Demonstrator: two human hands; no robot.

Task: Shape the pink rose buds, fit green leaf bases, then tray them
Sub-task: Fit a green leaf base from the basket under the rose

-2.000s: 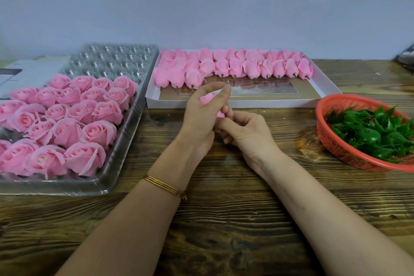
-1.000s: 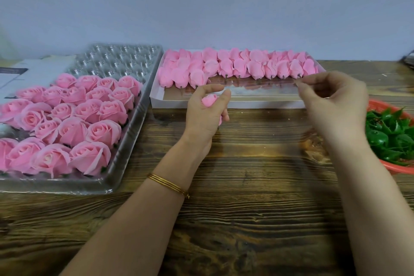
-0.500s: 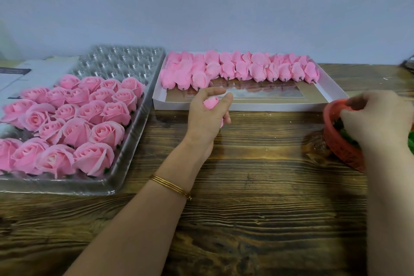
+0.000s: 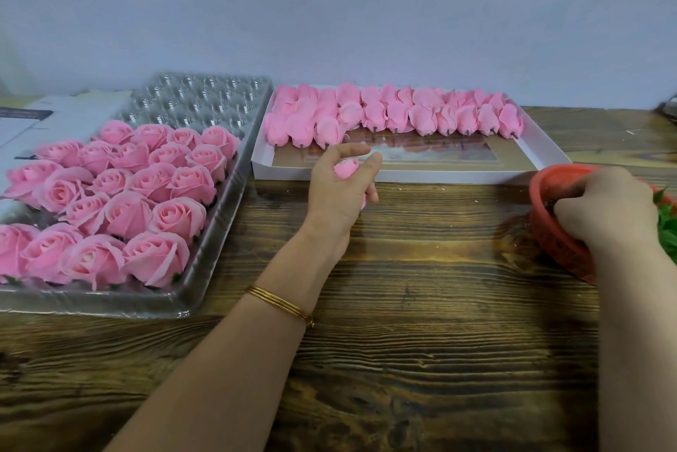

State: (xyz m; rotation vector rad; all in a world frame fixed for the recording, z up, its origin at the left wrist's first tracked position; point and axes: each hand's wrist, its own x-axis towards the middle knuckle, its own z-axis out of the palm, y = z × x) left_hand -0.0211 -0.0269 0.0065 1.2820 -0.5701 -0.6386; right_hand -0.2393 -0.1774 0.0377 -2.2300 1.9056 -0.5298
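Light is soft, even and fairly bright from above, with only faint shadows beside the arms on the table (image 4: pixel 421 305). There's specular glare on the clear tray (image 4: pixel 219 209) at upper left and on the box window (image 4: pixel 421 154) mid-frame. Wide-angle bowing bends the frame edges. The rose bud (image 4: pixel 348 168) in the left hand (image 4: pixel 337 191) is sharp, while the right hand (image 4: pixel 604 209) at the right edge is slightly soft.
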